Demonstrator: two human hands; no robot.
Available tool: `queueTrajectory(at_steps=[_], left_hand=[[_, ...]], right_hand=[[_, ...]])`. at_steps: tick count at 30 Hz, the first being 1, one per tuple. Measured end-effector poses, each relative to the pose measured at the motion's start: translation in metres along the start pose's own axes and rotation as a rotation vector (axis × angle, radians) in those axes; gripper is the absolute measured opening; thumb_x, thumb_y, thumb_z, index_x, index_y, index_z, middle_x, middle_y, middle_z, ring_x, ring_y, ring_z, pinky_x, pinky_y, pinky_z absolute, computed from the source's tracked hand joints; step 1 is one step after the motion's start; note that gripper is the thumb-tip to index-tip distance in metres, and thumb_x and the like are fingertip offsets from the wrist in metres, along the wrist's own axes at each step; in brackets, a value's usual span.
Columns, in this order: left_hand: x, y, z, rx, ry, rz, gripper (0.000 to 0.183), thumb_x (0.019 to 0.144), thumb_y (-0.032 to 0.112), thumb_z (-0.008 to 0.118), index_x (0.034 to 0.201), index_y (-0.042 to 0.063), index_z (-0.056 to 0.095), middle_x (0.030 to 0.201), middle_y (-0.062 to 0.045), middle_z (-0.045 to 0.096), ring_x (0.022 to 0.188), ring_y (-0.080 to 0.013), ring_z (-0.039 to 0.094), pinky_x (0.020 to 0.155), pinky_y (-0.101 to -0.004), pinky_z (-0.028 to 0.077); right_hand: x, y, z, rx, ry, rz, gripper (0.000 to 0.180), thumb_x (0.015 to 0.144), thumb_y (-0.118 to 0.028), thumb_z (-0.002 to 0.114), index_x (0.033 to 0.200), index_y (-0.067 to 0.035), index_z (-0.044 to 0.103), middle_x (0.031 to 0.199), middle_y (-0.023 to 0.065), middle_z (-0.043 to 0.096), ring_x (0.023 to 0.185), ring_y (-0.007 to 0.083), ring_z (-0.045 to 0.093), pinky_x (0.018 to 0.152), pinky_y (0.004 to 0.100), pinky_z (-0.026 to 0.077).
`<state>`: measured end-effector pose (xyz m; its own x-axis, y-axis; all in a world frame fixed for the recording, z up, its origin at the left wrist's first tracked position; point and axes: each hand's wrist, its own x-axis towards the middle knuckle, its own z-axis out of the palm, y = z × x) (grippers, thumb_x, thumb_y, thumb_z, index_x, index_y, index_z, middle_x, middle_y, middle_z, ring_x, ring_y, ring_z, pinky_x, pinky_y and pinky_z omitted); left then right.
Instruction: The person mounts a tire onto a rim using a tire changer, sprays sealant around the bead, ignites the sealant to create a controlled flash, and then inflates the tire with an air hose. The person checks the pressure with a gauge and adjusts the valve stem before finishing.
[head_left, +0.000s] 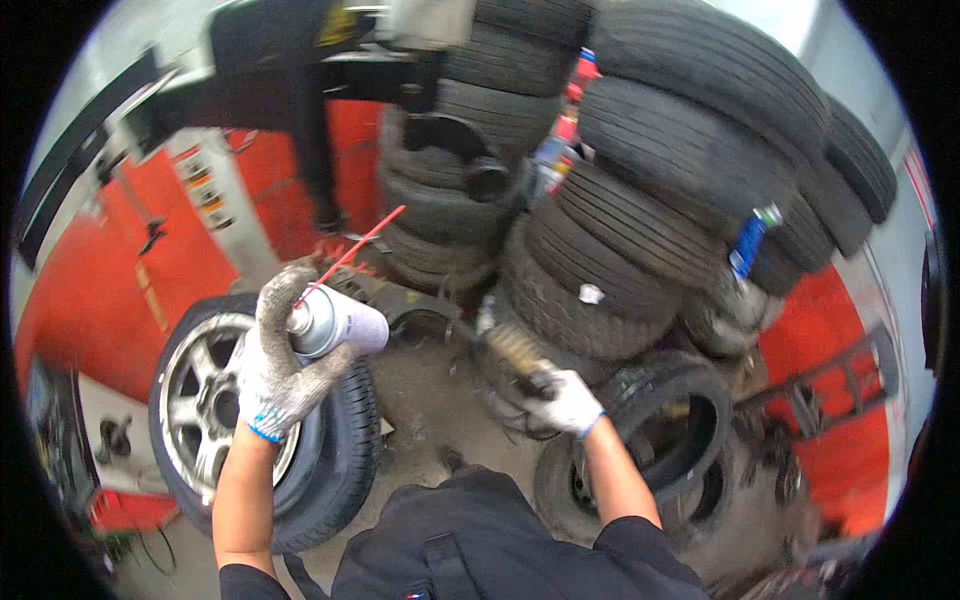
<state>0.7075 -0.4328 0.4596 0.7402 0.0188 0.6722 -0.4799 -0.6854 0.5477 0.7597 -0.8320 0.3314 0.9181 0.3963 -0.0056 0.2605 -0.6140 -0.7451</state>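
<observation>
In my left hand (274, 382), which wears a soiled knit work glove with a blue cuff edge, is a white aerosol can (358, 327). The can lies tilted, its nozzle end against my fingers, and a thin red straw (360, 247) sticks out from the nozzle. Below and behind that hand a tire on a silver spoked alloy wheel (187, 412) faces me, partly covered by my forearm. My right hand (571, 405), gloved as well, grips what looks like a brush with tan bristles (514, 349); motion blur hides its details.
Tall stacks of used tires (690, 135) rise ahead and to the right. Loose tires (675, 427) lie beside my right forearm. A blue can (750, 244) and several other colored containers (559, 142) sit among the stacks. Black machine parts (255, 67) overhang at upper left.
</observation>
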Motion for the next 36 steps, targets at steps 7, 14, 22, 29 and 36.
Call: queueTrajectory(at_steps=[7, 14, 22, 29, 36], left_hand=[[0.064, 0.024, 0.206, 0.003, -0.506, 0.178, 0.072, 0.073, 0.028, 0.085, 0.134, 0.004, 0.055, 0.131, -0.019, 0.063, 0.119, -0.0353, 0.064, 0.101, -0.0406, 0.052], [-0.012, -0.022, 0.42, 0.022, -1.185, 0.322, 0.072, 0.075, 0.018, 0.076, 0.139, 0.002, 0.048, 0.138, -0.024, 0.056, 0.123, -0.0408, 0.059, 0.101, -0.0456, 0.051], [-0.002, -0.056, 0.41, -0.009, -0.999, 0.007, 0.059, 0.09, 0.023, 0.058, 0.144, 0.005, 0.045, 0.141, -0.026, 0.053, 0.126, -0.0424, 0.056, 0.106, -0.0455, 0.047], [-0.053, -0.136, 0.129, 0.276, -0.026, -0.639, 0.049, 0.084, -0.005, 0.047, 0.131, 0.003, 0.058, 0.116, -0.017, 0.068, 0.104, -0.0262, 0.068, 0.093, -0.0361, 0.053], [-0.132, -0.096, 0.01, 0.357, 0.178, -0.907, 0.114, 0.07, 0.035, 0.088, 0.158, 0.004, 0.022, 0.116, -0.015, 0.067, 0.097, -0.0225, 0.067, 0.084, -0.0367, 0.056]], right_hand=[[-0.055, 0.108, 0.111, -0.142, -0.139, 0.059, 0.053, 0.082, -0.024, 0.057, 0.132, -0.01, 0.056, 0.101, 0.0243, 0.07, 0.097, 0.0437, 0.067, 0.084, 0.0507, 0.052], [-0.034, 0.128, 0.116, -0.087, -0.453, 0.117, 0.045, 0.077, -0.02, 0.062, 0.12, -0.008, 0.062, 0.09, 0.0224, 0.07, 0.085, 0.0426, 0.069, 0.075, 0.0505, 0.055], [0.011, 0.136, 0.105, -0.041, -0.356, -0.054, 0.051, 0.079, -0.021, 0.063, 0.128, -0.006, 0.061, 0.11, 0.0218, 0.07, 0.101, 0.0391, 0.068, 0.088, 0.0452, 0.055], [0.106, 0.041, 0.025, 0.562, -0.352, -0.182, 0.035, 0.079, -0.005, 0.078, 0.112, -0.001, 0.069, 0.107, 0.0077, 0.073, 0.096, 0.0148, 0.067, 0.083, 0.0309, 0.054], [0.156, -0.108, 0.027, 0.727, -0.748, -0.369, 0.055, 0.073, -0.004, 0.078, 0.126, 0.003, 0.064, 0.115, 0.0074, 0.071, 0.108, 0.0143, 0.065, 0.097, 0.0312, 0.051]])
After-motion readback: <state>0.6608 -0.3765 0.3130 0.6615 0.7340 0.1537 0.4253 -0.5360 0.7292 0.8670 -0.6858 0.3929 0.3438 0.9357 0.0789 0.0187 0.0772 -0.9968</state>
